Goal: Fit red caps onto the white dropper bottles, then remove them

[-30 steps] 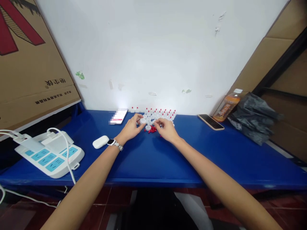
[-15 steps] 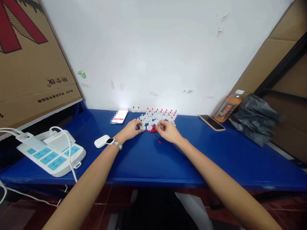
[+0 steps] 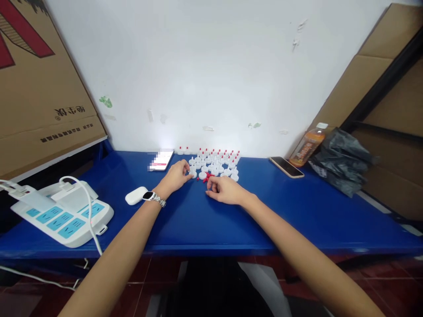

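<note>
On the blue table [image 3: 198, 220], a cluster of small white caps [image 3: 214, 166] lies near the wall, the back rows red-tipped [image 3: 220, 153]. A small heap of red pieces [image 3: 207, 177] lies at its front edge. My left hand [image 3: 176, 175], a watch on its wrist, has thumb and fingers pinched on a white cap [image 3: 193, 175] at the cluster's left front. My right hand [image 3: 223, 190] rests on the table just in front of the red pieces. Its fingers are curled down, and what is under them is hidden.
A lit phone [image 3: 161, 160] and a white earbud case [image 3: 135, 195] lie left of the hands, with a white power strip [image 3: 62, 213] and cables at the far left. At right are a dark phone [image 3: 287, 167], an orange bottle [image 3: 309, 144] and a black bag [image 3: 343, 160]. Cardboard boxes [image 3: 39, 88] flank the table.
My right hand has drawn back toward me, over the spot where a stray red piece lay. My left hand has lowered its white cap to the table beside the cluster.
</note>
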Available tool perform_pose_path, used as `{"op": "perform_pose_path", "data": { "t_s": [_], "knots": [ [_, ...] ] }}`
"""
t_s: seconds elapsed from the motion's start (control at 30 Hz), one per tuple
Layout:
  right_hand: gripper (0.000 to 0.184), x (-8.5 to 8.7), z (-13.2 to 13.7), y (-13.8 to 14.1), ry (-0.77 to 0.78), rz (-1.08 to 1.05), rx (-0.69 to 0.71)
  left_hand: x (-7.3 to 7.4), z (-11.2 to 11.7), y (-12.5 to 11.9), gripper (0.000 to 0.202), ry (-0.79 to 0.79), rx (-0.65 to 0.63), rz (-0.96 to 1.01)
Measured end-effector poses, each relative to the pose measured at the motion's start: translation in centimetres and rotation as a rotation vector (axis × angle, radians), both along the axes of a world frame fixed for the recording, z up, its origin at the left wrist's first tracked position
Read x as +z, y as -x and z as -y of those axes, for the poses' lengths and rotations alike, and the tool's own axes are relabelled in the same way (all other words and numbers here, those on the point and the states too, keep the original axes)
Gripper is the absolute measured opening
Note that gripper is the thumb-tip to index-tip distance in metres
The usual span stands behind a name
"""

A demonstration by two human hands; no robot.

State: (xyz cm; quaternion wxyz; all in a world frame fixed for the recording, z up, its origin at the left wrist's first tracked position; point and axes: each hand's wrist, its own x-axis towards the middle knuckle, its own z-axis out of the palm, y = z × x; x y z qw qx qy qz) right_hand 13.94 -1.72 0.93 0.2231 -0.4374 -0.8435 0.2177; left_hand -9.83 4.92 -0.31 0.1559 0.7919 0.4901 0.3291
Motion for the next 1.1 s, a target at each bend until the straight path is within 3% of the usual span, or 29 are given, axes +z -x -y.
{"op": "perform_pose_path", "data": {
  "t_s": [0.23,0.3,0.5,0.57,0.8,1.1],
  "knots": [
    [0.022,0.3,-0.6,-0.7,-0.061,0.031,-0.171,1.1,0.5,0.0,0.025,0.062,-0.019,0.035],
    [0.025,0.4,-0.6,-0.9,-0.048,0.027,-0.155,1.3,0.7,-0.2,0.026,0.081,-0.039,0.020],
    [0.011,-0.2,-0.8,-1.0,0.082,-0.006,0.013,1.5,1.3,-0.8,0.037,0.121,-0.081,-0.021],
    [0.003,-0.4,-1.0,-1.0,0.069,-0.014,0.016,1.6,1.4,-0.9,0.039,0.137,-0.091,-0.032],
    [0.007,0.1,-1.2,-1.1,-0.040,0.065,-0.020,1.6,1.6,-1.2,0.040,0.178,-0.089,-0.060],
    [0.019,1.4,-3.2,-0.2,-0.238,0.050,-0.292,1.2,1.2,-0.8,0.027,0.216,-0.130,-0.050]
  ]
}}
